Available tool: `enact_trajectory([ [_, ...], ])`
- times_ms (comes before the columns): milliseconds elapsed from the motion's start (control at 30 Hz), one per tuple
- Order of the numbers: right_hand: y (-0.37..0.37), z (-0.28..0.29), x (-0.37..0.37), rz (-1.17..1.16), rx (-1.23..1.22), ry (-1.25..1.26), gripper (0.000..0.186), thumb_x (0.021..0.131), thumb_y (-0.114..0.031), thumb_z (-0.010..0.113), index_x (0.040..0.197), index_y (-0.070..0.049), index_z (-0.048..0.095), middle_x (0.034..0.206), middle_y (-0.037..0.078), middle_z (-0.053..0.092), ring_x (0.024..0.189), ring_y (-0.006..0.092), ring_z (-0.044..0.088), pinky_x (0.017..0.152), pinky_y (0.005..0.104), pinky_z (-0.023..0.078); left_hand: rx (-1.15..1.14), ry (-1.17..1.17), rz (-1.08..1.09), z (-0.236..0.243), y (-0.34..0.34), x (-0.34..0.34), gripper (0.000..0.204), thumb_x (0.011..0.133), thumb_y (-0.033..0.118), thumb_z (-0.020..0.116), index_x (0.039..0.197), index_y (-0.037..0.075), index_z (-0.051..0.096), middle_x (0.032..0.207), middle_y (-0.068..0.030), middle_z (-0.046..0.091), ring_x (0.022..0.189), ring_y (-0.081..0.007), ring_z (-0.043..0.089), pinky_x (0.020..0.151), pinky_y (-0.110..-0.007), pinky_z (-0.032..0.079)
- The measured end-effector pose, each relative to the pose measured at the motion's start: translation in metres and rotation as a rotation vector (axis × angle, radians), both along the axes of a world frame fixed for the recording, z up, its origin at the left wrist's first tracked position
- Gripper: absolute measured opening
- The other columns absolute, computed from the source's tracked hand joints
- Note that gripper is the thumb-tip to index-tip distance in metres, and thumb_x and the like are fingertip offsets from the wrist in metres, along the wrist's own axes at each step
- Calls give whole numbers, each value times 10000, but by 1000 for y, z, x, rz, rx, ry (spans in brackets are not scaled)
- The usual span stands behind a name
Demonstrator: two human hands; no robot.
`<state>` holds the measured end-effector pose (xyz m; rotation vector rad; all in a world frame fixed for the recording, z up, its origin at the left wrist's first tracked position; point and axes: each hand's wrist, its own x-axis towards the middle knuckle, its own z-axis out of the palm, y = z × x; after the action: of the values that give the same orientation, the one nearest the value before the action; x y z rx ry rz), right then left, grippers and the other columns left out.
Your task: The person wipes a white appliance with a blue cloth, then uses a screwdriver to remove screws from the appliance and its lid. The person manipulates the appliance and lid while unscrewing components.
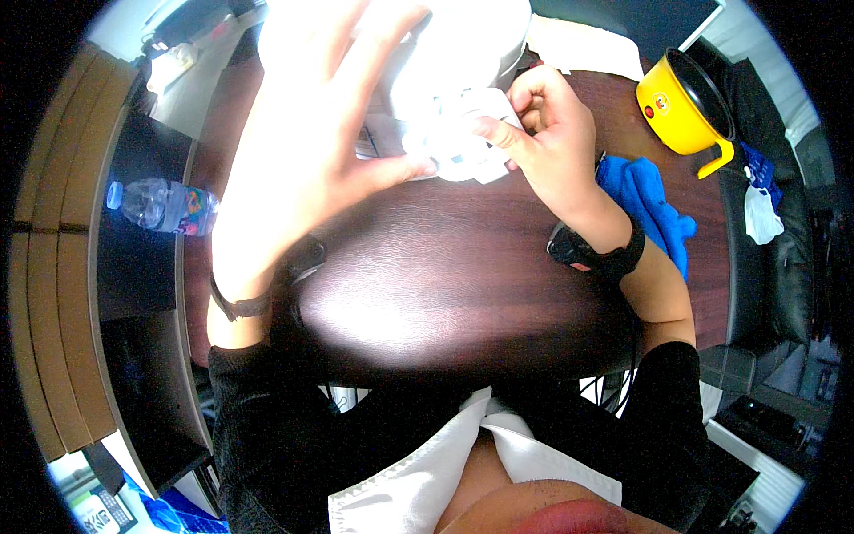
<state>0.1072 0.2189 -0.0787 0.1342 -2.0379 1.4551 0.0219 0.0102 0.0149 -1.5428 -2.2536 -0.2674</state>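
A bright white object (pixel 458 31), washed out by glare, stands at the top middle. In front of it is a smaller white piece with openings (pixel 467 151). My right hand (pixel 551 142) grips this piece at its right side, thumb across its front and fingers curled. My left hand (pixel 316 133) reaches up along the left of the white object with long fingers stretched out; its thumb touches the lower left of the smaller piece. Glare hides the left fingertips.
A yellow pot with handle (pixel 672 116) is at right, beside a blue cloth (pixel 640 196) on the wooden table (pixel 427 276). A plastic bottle (pixel 160 205) lies left near a dark shelf unit (pixel 142 374). A black leather seat (pixel 774 276) flanks the table at right.
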Motion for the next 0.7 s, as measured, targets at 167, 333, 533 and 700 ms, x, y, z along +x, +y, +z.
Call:
enact_trajectory([
  [167,3,-3,0,-34,17,126,415,794,-290,827,843,-68,480,660,3,575,601,42,598,491,212,463,47,30,-67,-4,0,-3,981,675,462,836,1423,12,388,1448,-317,335,1361,-459,339,1113,-550,313],
  [333,6,-7,-1,21,-45,169,401,795,-282,828,851,-68,494,660,-4,568,571,41,574,483,216,456,-4,14,-51,1,1,-3,1006,669,465,839,1438,13,373,1452,-315,332,1362,-458,340,1115,-540,315],
  [533,10,0,4,41,-84,346,399,788,-259,837,909,-66,510,759,-14,583,678,41,568,592,188,454,70,-41,-127,-1,-7,-8,978,672,458,837,1424,17,395,1446,-301,353,1356,-450,356,1117,-535,318],
  [700,17,6,0,-101,8,400,442,959,-367,608,1209,-13,523,961,43,598,858,81,568,759,210,441,62,-49,-98,3,-8,-7,879,698,408,826,1398,43,438,1438,-272,385,1340,-433,388,1103,-515,345],
])
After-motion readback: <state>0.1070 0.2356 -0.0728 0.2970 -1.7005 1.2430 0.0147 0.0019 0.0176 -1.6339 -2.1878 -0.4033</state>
